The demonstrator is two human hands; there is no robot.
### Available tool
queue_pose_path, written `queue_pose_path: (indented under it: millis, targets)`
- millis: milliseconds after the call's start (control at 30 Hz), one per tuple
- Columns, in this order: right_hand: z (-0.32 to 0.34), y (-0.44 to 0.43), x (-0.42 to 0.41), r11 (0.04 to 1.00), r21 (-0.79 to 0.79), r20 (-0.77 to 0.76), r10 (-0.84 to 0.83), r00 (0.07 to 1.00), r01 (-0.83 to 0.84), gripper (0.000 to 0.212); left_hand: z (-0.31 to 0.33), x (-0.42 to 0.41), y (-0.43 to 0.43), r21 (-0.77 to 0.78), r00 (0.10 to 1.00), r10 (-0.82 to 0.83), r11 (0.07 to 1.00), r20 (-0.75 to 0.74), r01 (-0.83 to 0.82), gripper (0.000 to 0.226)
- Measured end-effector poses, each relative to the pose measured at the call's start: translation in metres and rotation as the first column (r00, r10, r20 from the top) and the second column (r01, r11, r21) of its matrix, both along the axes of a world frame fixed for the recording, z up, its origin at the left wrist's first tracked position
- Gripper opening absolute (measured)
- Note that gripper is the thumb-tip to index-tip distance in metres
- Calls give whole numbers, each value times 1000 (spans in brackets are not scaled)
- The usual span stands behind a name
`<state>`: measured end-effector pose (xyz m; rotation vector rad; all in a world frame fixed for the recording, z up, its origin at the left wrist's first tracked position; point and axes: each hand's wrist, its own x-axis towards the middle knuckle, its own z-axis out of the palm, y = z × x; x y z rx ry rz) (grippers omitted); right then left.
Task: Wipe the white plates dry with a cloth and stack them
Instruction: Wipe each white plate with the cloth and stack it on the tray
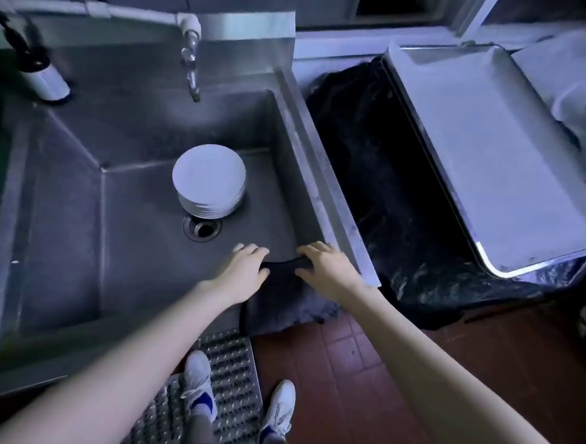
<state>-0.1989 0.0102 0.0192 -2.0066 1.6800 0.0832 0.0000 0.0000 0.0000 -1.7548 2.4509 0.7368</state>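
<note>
Gripping a dark, soft cloth (285, 300) by its upper edge, the person stands at the dull steel sink (129, 246). The left hand (244, 273) pinches one end of the bunched edge and the right hand (328, 268) curls over the other, while the rest hangs in limp folds over the sink's front rim. The round white plates (209, 179) sit in a neat stack on the basin floor, just behind the circular drain (202, 228). To the right, a shallow rectangular metal tray (487, 158) lies beside a crinkled, glossy black bin bag (373, 175).
</note>
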Motion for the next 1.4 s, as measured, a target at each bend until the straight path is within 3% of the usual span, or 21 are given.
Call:
queue_pose_path:
  millis: [167, 333, 467, 667, 767, 1000, 1100, 1233, 1400]
  targets:
    - [-26, 1, 1, 998, -9, -71, 54, 996, -55, 60, -19, -15, 0, 50, 999, 43, 998, 16, -44, 49]
    - [-25, -2, 1, 994, -80, -50, 70, 996, -74, 55, -14, -14, 2, -44, 975, 120, 990, -186, -131, 30]
    - [-12, -2, 4, 977, -210, 103, 54, 993, -31, 34, 1, -8, 6, -71, 950, 118, 987, -290, -144, 14]
    - [22, -4, 9, 941, -338, 242, 113, 964, -26, 17, 22, 14, -3, -44, 951, 154, 984, -266, -172, 21]
    - [43, -14, 20, 930, -363, 383, 91, 919, 59, 12, 35, 25, -19, -58, 882, 240, 956, -406, -287, 25]
    - [73, -75, 63, 971, -85, 625, -122, 771, 223, 13, 54, 54, -86, -33, 766, 378, 887, -520, -461, 45]
    - [70, -105, 77, 949, 20, 692, -240, 681, 314, 13, 37, 73, -117, -2, 760, 412, 879, -503, -478, 32]
    - [59, -151, 90, 904, 68, 684, -351, 640, 423, 15, -1, 106, -159, 97, 728, 488, 855, -482, -509, 11]
    - [37, -209, 99, 872, 175, 629, -456, 629, 457, 17, -56, 144, -211, 199, 700, 596, 799, -393, -568, 14]
